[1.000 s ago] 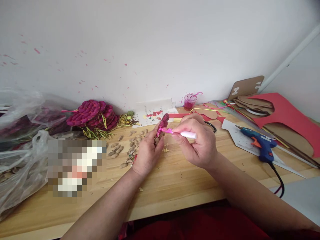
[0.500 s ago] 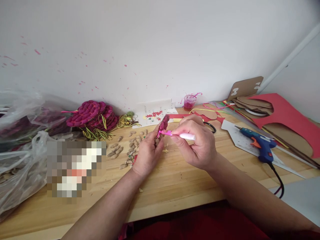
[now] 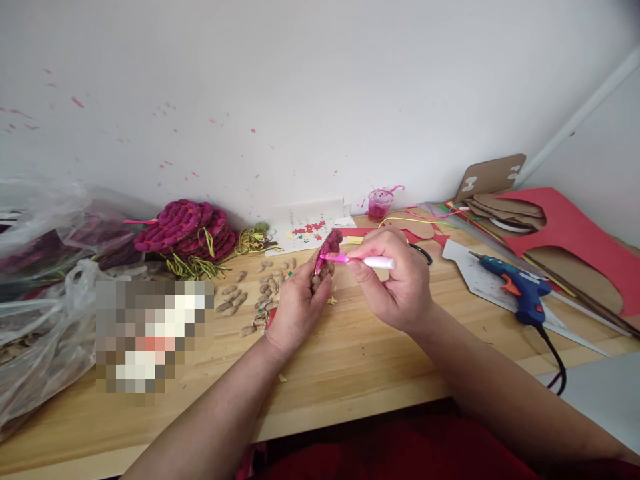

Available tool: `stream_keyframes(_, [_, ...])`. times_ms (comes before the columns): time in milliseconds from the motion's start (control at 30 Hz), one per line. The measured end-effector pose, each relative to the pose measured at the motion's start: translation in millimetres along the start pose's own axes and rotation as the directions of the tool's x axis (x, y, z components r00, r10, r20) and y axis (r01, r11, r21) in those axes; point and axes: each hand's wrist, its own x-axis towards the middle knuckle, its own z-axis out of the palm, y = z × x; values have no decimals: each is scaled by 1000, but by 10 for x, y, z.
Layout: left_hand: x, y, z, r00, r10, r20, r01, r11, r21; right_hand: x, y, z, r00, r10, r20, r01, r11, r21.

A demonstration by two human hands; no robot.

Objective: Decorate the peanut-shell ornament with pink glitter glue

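My left hand (image 3: 300, 300) is closed around a peanut-shell craft piece (image 3: 331, 245), tilted up on its edge. Its upper part is magenta and its lower shells are bare tan; my fingers hide much of it. In a pinch, my right hand (image 3: 395, 283) holds a paintbrush (image 3: 377, 263) with a white handle, stained pink toward the bristles. The brush tip touches the painted shells. Loose peanuts (image 3: 233, 300) lie on the table left of my left hand. Behind my hands stands a clear cup of magenta paint (image 3: 380, 205).
A stack of magenta peanut-shell pieces (image 3: 183, 230) with yellow-green yarn sits at back left, beside plastic bags (image 3: 55, 333). Star stickers (image 3: 310, 230) lie on a white sheet. A blue glue gun (image 3: 523, 287), red card (image 3: 560, 220) and cardboard pieces (image 3: 505, 210) occupy the right.
The paintbrush and my right hand have shifted slightly, with the tip a little higher on the piece. The craft piece is turned slightly in my left hand.
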Motion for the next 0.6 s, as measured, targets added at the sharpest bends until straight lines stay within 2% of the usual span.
stream_keyframes(100, [-2,24,-15,998,-57,-2,57,997,-45,-9,-5,-4,999,-49,-10,49,999,18])
stream_keyframes(200, [-5,49,-37,995,-101,-2,101,991,-84,-19,-16,2,995,-89,41,87,995,47])
stream_keyframes(367, [8,91,-56,992,-124,-10,122,988,-92,-30,-39,34,981,-150,125,157,987,-43])
stream_keyframes(600, [33,139,-60,992,-129,8,128,974,-185,-67,-66,62,969,-180,168,186,982,-24])
